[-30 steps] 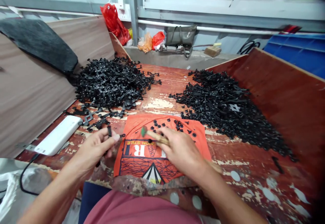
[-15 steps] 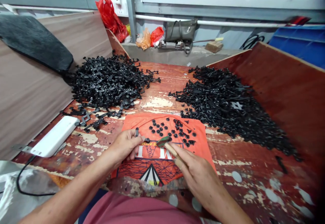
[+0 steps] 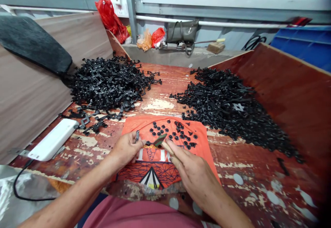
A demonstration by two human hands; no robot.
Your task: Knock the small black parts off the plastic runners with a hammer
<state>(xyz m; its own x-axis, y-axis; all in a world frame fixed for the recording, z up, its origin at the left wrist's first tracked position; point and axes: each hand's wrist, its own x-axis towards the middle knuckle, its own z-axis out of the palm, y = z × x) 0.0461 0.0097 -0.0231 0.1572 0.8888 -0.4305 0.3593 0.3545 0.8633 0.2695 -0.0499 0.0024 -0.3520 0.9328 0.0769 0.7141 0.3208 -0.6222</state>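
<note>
My left hand point(image 3: 128, 148) is closed on a small black plastic part point(image 3: 137, 135), one end of which stands up above the fingers. A round black end point(image 3: 148, 143) pokes out past my thumb, close to the blade; I cannot tell whether both belong to one piece. In my right hand point(image 3: 195, 171) is a short knife point(image 3: 160, 140) with a pale handle, its blade slanting just beside that round end. Both hands are over an orange printed cloth point(image 3: 200, 154). Several loose black button-like caps point(image 3: 195, 136) are scattered across the cloth beyond the knife.
Large heaps of black linkage parts lie on the worn red table, a left heap point(image 3: 103, 83) and a right heap point(image 3: 222, 100). A white power bank point(image 3: 53, 140) with a cable is at the left. Wooden boards point(image 3: 281, 69) wall the sides. Plastic bags point(image 3: 111, 19) are at the back.
The knife blade has shifted slightly left and tilted up more steeply, nearer the round black end. My left hand keeps its grip. The whole view has moved a little.
</note>
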